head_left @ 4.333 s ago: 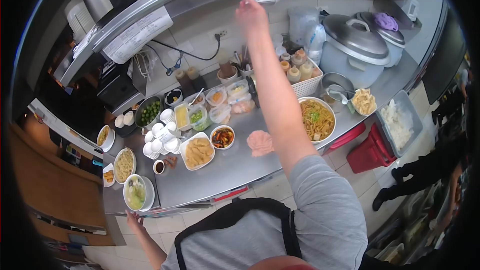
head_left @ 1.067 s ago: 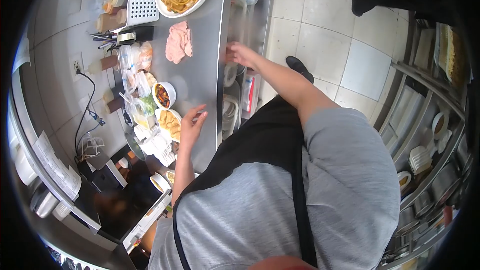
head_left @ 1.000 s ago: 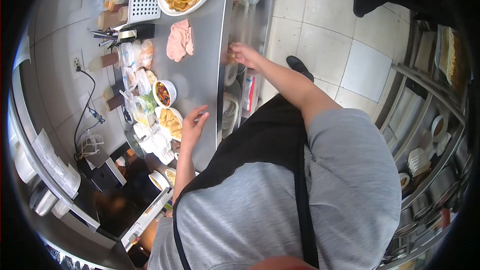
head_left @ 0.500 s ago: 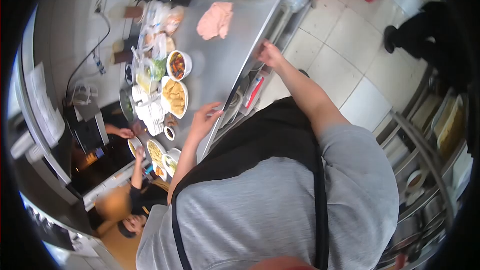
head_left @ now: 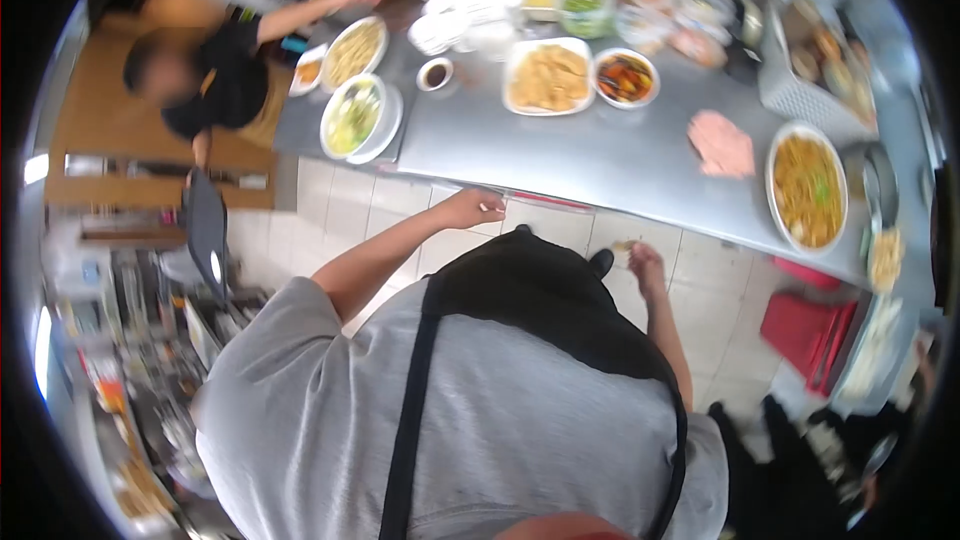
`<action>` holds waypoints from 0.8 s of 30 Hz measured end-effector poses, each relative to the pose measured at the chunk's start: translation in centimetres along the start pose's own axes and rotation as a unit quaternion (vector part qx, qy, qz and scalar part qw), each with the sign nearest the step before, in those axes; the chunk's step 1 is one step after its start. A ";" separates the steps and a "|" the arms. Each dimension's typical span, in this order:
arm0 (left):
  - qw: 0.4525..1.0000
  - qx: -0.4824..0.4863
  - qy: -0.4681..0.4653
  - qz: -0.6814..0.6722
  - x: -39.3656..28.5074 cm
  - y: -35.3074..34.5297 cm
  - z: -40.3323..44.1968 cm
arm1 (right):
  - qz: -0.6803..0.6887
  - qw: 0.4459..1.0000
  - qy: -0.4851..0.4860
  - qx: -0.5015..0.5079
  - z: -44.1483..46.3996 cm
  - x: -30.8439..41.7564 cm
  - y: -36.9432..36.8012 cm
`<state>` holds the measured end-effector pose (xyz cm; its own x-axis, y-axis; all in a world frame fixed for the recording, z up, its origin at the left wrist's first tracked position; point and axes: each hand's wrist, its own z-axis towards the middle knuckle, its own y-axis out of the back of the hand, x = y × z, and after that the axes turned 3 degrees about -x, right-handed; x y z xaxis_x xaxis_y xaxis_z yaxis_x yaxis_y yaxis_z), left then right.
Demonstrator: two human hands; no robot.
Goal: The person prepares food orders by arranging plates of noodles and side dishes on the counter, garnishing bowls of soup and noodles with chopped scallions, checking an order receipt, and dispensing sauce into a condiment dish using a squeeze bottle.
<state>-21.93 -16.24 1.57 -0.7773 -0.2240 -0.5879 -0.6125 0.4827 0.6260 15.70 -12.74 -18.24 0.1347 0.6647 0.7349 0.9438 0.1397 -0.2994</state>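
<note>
My left hand (head_left: 474, 209) is held just off the front edge of the steel table (head_left: 460, 145), its fingers curled in. A small pale spot shows at its fingertips, too small to name. To the right, over the floor tiles, my right hand (head_left: 648, 264) is closed and a little blurred; whatever it may hold cannot be made out. Nearest on the table are a square dish of golden fried pieces (head_left: 548, 78), a bowl of red and dark food (head_left: 626, 78), a small cup of dark sauce (head_left: 435, 74) and a pink cloth (head_left: 721, 144).
An oval dish of noodles (head_left: 806, 187) stands at the table's right end, near a white basket (head_left: 815, 90). Stacked white cups (head_left: 465, 15) sit at the back. At left, a co-worker (head_left: 225, 70) reaches toward the bowls. A red bin (head_left: 805, 335) stands on the floor at right.
My view and body have turned, so the table now lies straight ahead. Both hands, earlier at the table's edge with looser fingers, are now drawn back and curled.
</note>
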 end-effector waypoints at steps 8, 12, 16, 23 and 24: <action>0.888 -0.150 0.283 -0.331 16.3 1.9 -9.3 | -0.437 0.820 0.322 0.181 -1.8 16.4 -26.4; 0.795 -0.276 0.328 -0.429 23.0 2.4 -13.6 | -0.450 0.719 0.491 0.199 0.9 22.3 -39.9; 0.748 -0.327 0.307 -0.490 26.2 1.6 -16.5 | -0.440 0.691 0.539 0.198 6.0 25.1 -52.4; 0.705 -0.346 0.283 -0.550 27.9 1.3 -17.4 | -0.631 0.683 0.363 0.065 23.7 18.5 -60.4; 0.689 -0.364 0.268 -0.566 27.9 1.9 -17.1 | -0.699 0.640 0.313 0.062 25.9 17.0 -60.6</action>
<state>-47.23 -36.08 -4.90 0.4365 -0.4841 -0.7584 -0.6287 -0.7671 0.1278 -47.03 9.10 -3.41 -0.6841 -0.5921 0.4259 0.2493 0.3589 0.8995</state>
